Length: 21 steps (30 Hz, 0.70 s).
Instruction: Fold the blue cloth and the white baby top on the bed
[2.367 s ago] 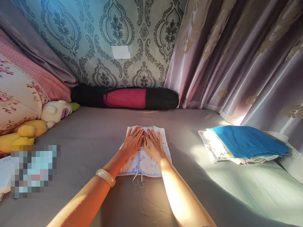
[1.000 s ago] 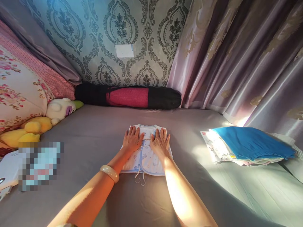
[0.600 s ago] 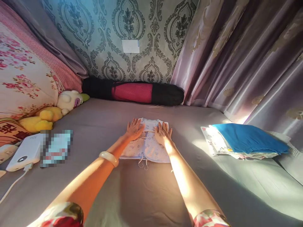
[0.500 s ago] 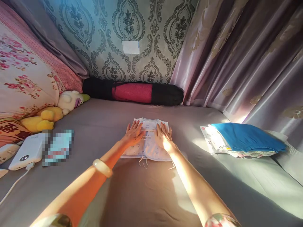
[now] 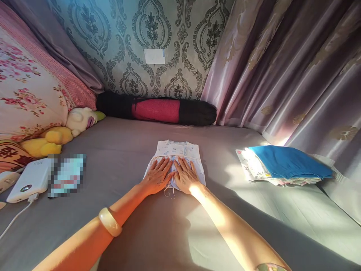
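A small white baby shirt [image 5: 178, 149] with pale blue print and tie strings lies folded on the grey bed sheet [image 5: 124, 154], at the middle of the head view. My left hand [image 5: 158, 175] rests flat on its lower left part, fingers stretched out. Beside it, my right hand [image 5: 184, 174] lies flat on the lower right part, fingers also extended. The two thumbs nearly touch at the shirt's middle. Loose strings show below the near edge, and both palms hide much of the lower half.
A folded clothes stack [image 5: 290, 165], blue on top, lies at right. At left are a power bank [image 5: 31, 178] with a cable, a blurred-out item [image 5: 67, 175], plush toys [image 5: 56, 138] and a floral cushion [image 5: 28, 82]. A black and red roll bag [image 5: 156, 110] lies along the wall.
Both hands have slid down the shirt toward me and drawn closer together. The shirt's upper part is now uncovered, and its lower side corners now look tucked in.
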Tool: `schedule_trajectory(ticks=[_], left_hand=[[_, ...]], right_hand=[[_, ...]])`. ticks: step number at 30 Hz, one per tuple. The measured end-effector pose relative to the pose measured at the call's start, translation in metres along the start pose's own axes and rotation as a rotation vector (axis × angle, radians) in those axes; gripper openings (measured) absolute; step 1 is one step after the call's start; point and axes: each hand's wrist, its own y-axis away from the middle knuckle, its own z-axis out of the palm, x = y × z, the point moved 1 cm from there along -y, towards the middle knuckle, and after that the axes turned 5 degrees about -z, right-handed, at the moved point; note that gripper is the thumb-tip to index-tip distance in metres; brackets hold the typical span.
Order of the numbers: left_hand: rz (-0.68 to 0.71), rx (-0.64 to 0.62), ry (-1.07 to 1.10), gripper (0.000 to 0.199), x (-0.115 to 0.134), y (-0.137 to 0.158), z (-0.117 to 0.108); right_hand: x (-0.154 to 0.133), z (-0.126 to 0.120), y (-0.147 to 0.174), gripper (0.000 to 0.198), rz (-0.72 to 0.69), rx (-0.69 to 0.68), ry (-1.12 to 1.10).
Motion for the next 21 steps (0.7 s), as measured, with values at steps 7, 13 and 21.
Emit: schedule_trajectory(ticks=[7, 13, 21], left_hand=[[-0.016, -0.095, 0.022, 0.062, 0.003, 0.005, -0.014], [0.069, 0.001, 0.025, 0.058, 0.006, 0.029, -0.018], [0.057, -0.082, 0.039, 0.057, 0.006, 0.030, -0.011]], right_hand=[[-0.001, -0.011, 0.011, 0.053, -0.047, -0.058, -0.029], [-0.010, -0.013, 0.042, 0.051, -0.198, 0.005, 0.041], [-0.014, -0.009, 0.046, 0.051, -0.170, 0.011, 0.047]])
